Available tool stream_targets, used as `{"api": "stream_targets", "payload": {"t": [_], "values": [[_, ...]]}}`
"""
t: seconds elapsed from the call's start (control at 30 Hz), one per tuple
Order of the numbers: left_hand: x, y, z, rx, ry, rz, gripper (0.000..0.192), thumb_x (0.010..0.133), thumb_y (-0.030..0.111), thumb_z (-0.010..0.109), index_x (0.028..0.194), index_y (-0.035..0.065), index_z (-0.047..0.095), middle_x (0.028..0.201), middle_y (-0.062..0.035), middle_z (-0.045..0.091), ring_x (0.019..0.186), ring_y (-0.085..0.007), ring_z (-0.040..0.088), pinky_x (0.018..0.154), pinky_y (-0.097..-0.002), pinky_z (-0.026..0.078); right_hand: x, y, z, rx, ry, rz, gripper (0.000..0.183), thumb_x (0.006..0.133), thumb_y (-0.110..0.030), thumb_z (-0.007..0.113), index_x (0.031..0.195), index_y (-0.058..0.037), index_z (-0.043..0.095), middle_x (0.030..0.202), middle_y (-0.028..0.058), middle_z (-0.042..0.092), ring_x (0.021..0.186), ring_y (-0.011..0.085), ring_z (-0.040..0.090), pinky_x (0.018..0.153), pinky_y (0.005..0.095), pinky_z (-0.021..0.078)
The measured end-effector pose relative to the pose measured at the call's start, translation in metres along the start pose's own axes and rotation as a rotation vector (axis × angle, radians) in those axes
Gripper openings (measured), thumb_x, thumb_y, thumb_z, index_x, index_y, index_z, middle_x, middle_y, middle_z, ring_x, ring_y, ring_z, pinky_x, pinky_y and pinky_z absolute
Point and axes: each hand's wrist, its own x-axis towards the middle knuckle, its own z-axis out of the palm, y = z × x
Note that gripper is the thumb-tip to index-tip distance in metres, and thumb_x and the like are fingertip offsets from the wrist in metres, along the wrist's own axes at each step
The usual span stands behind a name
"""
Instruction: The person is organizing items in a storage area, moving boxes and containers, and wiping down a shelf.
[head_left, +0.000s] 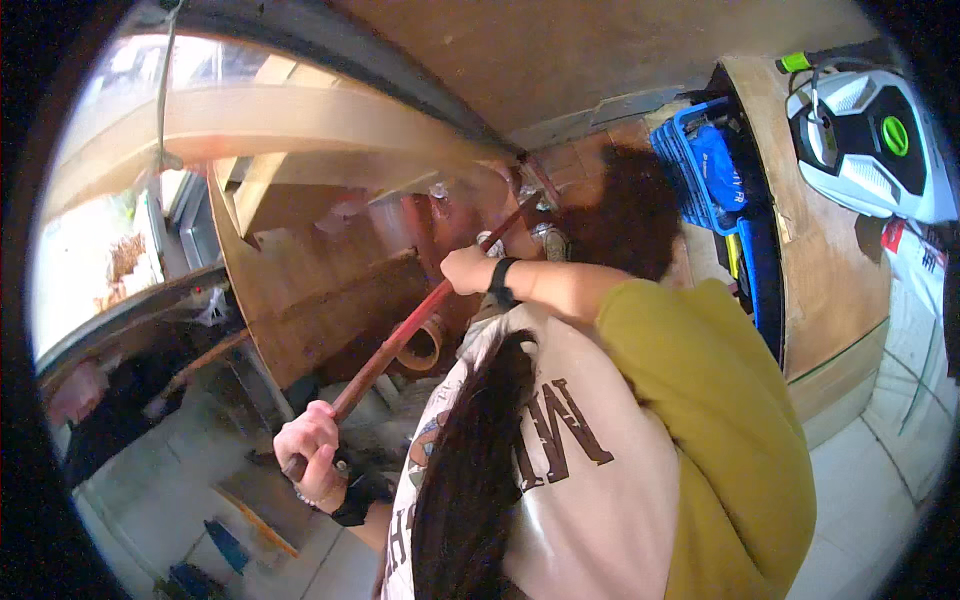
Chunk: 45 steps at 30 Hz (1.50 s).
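My left hand (319, 454) is closed around the near end of a long red-painted pole (405, 330), at the lower left. A bracelet and a dark band circle that wrist. Further up the pole my right hand (469, 270) grips it, with a black band (501, 279) on the wrist. The pole slants away from me toward the brown floor, near my shoes (553, 244). Its far end lies by a short reddish bar (546, 184); whether the two are joined I cannot tell.
Right of me, a blue plastic crate (679, 165) holding a blue bag stands beside a wooden panel (825, 300). Beyond is a white and black machine (847, 150) with a green knob. A tan cylinder (420, 345) with an open end lies below the pole. Wooden boards (300, 300) stand left.
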Motion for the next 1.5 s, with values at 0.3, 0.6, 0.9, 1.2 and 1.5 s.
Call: {"api": "stream_targets", "payload": {"t": [0.3, 0.6, 0.9, 1.2, 1.5], "values": [[0.033, -0.082, 0.011, -0.18, 0.025, 0.006, 0.024, 0.074, 0.003, 0.053, 0.06, 0.0111, 0.036, 0.065, -0.0022, 0.042, 0.066, -0.0199, 0.044, 0.083, -0.0407, 0.038, -0.015, 0.084, 0.03, 0.165, 0.369, 0.184, 0.015, 0.075, -0.011, 0.05, 0.08, -0.0061, 0.063, 0.083, 0.018, 0.063, 0.079, 0.0349, 0.062, 0.066, 0.0457, 0.0494], [0.036, -0.104, -0.047, -0.135, -0.223, -0.035, 0.027, 0.075, 0.001, 0.052, 0.057, 0.0089, 0.033, 0.059, -0.0016, 0.039, 0.063, -0.0165, 0.04, 0.084, -0.0377, 0.037, 0.034, 0.063, 0.067, 0.158, 0.395, 0.535, 0.014, 0.072, -0.013, 0.054, 0.081, -0.0107, 0.064, 0.088, 0.0146, 0.063, 0.087, 0.0335, 0.06, 0.072, 0.0446, 0.048], [-0.07, -0.141, -0.171, -0.182, -0.256, -0.022, 0.028, 0.076, -0.004, 0.053, 0.057, 0.0069, 0.035, 0.058, -0.0018, 0.042, 0.064, -0.0171, 0.043, 0.085, -0.0371, 0.037, 0.099, -0.045, 0.155, -0.095, 0.49, 0.616, 0.014, 0.072, -0.012, 0.053, 0.076, -0.0066, 0.065, 0.077, 0.0161, 0.064, 0.074, 0.0348, 0.062, 0.064, 0.0459, 0.0499], [-0.114, -0.086, -0.252, -0.044, -0.188, -0.008, 0.027, 0.075, -0.001, 0.053, 0.057, 0.0071, 0.034, 0.057, -0.0012, 0.039, 0.059, -0.0136, 0.04, 0.08, -0.032, 0.037, 0.169, -0.175, 0.143, -0.05, 0.375, 0.45, 0.018, 0.07, -0.013, 0.055, 0.083, -0.0084, 0.067, 0.087, 0.0134, 0.065, 0.084, 0.0303, 0.063, 0.067, 0.0432, 0.0505], [-0.068, -0.051, -0.216, -0.196, -0.472, 0.191, 0.026, 0.07, 0.002, 0.054, 0.053, 0.0103, 0.036, 0.052, -0.0003, 0.042, 0.054, -0.0145, 0.043, 0.075, -0.0354, 0.038, 0.029, -0.156, 0.09, -0.101, 0.364, 0.431, 0.016, 0.07, -0.014, 0.056, 0.078, -0.0069, 0.068, 0.084, 0.0139, 0.066, 0.078, 0.0296, 0.064, 0.064, 0.0398, 0.0505]]}}
